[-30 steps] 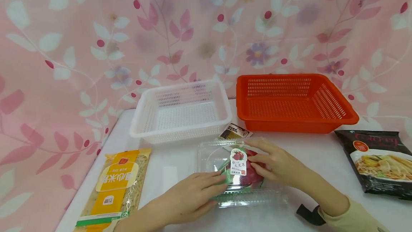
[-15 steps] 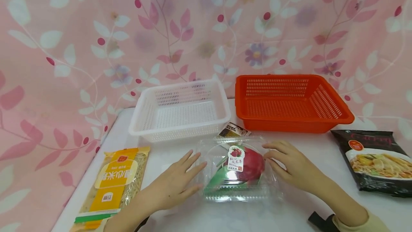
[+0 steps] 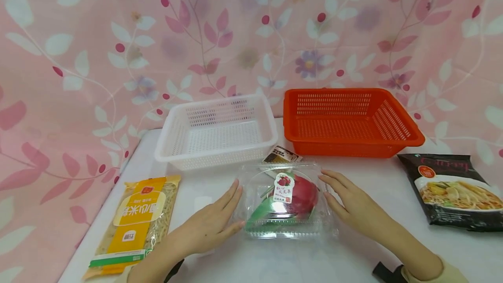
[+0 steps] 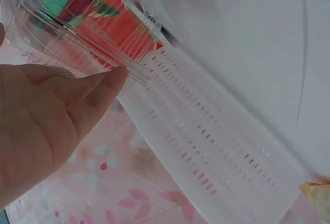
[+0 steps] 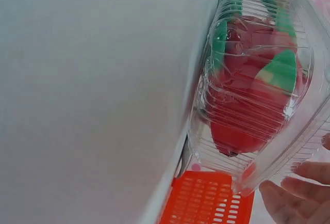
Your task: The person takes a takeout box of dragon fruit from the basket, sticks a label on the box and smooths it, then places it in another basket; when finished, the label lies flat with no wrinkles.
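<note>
A clear plastic clamshell box (image 3: 291,233) stands on the white table, with a red and green dragon fruit (image 3: 305,198) inside it. On its lid is a white label (image 3: 284,188) with a picture of red fruit and printed characters. My left hand (image 3: 208,227) lies along the box's left side, fingers straight and the tips close to its edge. At the right side, the extended fingers of my right hand (image 3: 355,206) reach the box's rim. In the right wrist view the dragon fruit (image 5: 247,95) shows through the ribbed wall, beside my right hand (image 5: 296,198).
Behind the box stand a white basket (image 3: 220,159) and a red basket (image 3: 353,148). A small dark-and-white packet (image 3: 281,155) lies between them and the box. A yellow pasta bag (image 3: 135,222) is at left, a black noodle bag (image 3: 452,193) at right.
Both hands have moved outward, from the box's lid and front left to its two sides, uncovering the label and fruit. The head view has shifted slightly.
</note>
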### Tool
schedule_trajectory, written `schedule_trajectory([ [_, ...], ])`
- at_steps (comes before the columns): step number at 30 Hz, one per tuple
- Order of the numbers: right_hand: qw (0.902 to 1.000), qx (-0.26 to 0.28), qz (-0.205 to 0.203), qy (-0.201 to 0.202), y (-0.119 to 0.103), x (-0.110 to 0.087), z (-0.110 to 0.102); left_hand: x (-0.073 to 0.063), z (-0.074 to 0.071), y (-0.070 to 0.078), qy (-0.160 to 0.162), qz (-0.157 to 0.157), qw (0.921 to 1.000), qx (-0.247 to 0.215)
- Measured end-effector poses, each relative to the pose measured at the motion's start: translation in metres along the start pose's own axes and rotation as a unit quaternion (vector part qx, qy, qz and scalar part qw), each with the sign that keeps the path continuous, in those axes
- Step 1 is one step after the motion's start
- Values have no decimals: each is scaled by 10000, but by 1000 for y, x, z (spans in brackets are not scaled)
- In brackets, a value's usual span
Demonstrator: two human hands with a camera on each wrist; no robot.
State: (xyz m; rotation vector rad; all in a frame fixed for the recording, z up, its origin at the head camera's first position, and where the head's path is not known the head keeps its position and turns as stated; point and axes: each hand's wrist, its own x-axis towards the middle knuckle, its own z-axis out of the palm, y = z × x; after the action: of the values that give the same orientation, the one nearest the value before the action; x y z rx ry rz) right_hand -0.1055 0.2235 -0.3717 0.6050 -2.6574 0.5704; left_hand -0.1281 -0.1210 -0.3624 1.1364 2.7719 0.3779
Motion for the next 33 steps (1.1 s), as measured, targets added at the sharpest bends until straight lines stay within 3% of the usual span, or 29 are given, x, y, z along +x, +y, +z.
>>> schedule_trajectory([
  [7, 9961, 587, 554, -345, 1, 0, -2, 0, 1, 0, -198, -767, 9938, -778],
  [9, 9927, 919, 661, -415, 3, 0, 0, 2, 1, -1, -13, -975, 9860, -1349],
  [12, 9871, 1394, 676, -415, 2, 1, 3, 10, 2, -4, 373, -1192, 9672, -2211],
  [14, 9836, 1609, 689, -443, -1, 1, 6, 16, 4, -4, 501, -1241, 9566, -2589],
  [15, 9826, 1642, 731, -466, -2, 1, 7, 19, 6, -3, 491, -1270, 9549, -2641],
  [20, 9785, 1543, 1080, -842, -10, -1, 11, 27, 16, 2, 303, -1304, 9548, -2655],
  [24, 9741, 1498, 1264, -1126, -15, -2, 11, 28, 20, 3, 352, -1195, 9546, -2707],
  [33, 9722, 1480, 1410, -1145, -19, -1, 15, 33, 22, 8, 470, -969, 9590, -2622],
])
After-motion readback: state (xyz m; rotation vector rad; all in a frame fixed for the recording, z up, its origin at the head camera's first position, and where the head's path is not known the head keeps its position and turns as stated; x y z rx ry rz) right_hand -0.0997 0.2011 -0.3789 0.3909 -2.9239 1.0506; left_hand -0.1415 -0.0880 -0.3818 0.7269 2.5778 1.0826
